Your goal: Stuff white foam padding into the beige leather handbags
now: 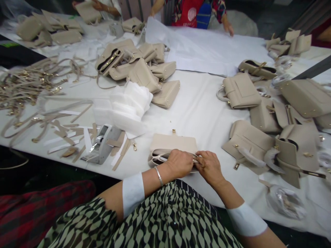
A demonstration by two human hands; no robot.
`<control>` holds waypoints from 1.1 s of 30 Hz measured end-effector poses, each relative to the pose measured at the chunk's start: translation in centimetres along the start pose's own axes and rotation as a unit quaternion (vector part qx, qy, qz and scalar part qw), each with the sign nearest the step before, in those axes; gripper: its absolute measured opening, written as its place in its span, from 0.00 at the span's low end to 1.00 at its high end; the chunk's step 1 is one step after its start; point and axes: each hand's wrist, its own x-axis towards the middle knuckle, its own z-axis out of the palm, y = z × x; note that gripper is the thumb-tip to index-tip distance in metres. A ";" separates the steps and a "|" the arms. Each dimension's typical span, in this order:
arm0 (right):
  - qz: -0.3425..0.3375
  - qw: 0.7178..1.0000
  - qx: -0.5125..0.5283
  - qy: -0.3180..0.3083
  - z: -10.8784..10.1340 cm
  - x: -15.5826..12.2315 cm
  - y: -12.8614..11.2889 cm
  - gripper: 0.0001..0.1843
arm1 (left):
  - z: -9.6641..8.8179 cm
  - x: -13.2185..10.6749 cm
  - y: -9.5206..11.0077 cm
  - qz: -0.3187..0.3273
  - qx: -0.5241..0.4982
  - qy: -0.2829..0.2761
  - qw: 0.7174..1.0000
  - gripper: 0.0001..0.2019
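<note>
- We find left hand and right hand fingers curled closed, gripping the handbag's mouth.
- We judge opening-work underway; next calls for even grip.

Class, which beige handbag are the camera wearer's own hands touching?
The bag at front centre, left hand and right hand at its opening; neither hand touches another bag.

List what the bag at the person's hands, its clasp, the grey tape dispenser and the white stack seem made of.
Bag: leather or imitation leather, smooth and softly matt; its even beige surface leaves open which.
Clasp: probably metal, gold-toned, judging by its colour.
Tape dispenser: grey, painted metal or hard plastic, given its rigid body.
White stack: likely thin foam or paper; soft, layered edges.
</note>
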 end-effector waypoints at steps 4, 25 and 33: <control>-0.004 1.000 -0.007 0.001 0.0 0.1 -0.2 0.05 | -0.2 -0.9 -1.2 -0.066 -0.014 -0.009 0.998 0.19; -0.030 0.998 0.041 0.046 0.1 -2.8 -2.1 0.07 | -2.3 -7.6 -6.6 -0.156 0.004 -0.041 0.987 0.19; -0.091 0.995 0.033 0.038 0.7 -2.4 -1.3 0.06 | -3.2 -10.7 -8.4 -0.179 0.019 -0.007 0.984 0.19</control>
